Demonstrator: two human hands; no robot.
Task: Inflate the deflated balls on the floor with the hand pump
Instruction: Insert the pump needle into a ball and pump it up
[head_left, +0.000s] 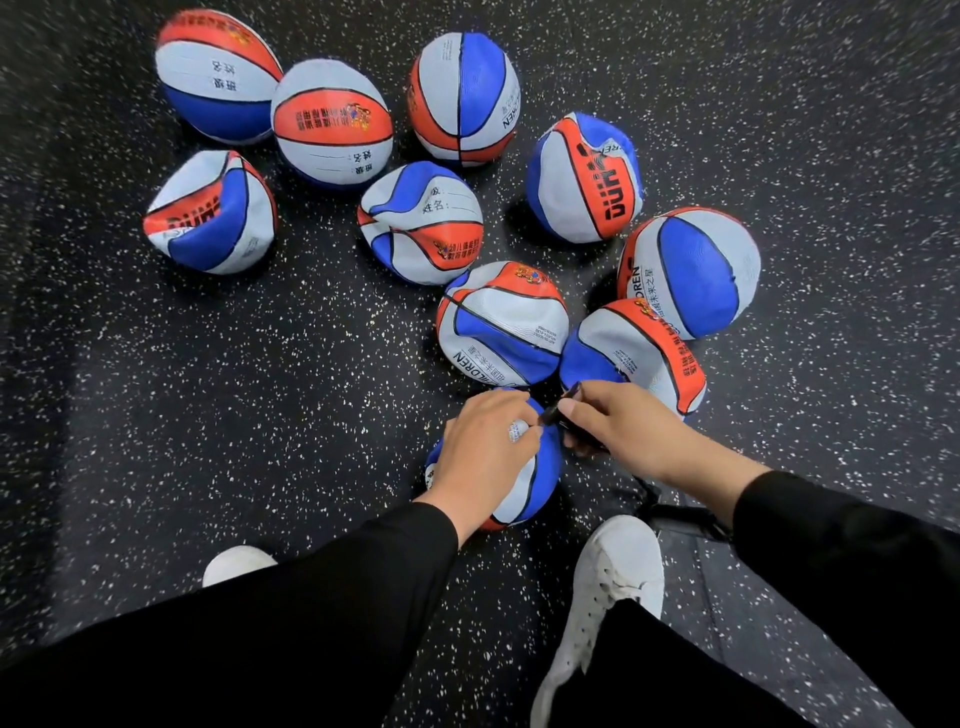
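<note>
My left hand (485, 447) lay curled over the top of the nearest ball (540, 467), fingers gripping it against the floor (260, 389) just in front of my shoe (613, 582). My right hand (618, 421) pinched the black pump nozzle (558, 408), tip touching the ball beside my left fingers. Valve itself hidden; could not tell if the needle was seated. Risk as I judged it: soft, dented skin could buckle under the push, needle entering crooked and bending. 9 more limp balls (501, 322) crowded just beyond; a nudge could roll mine.
</note>
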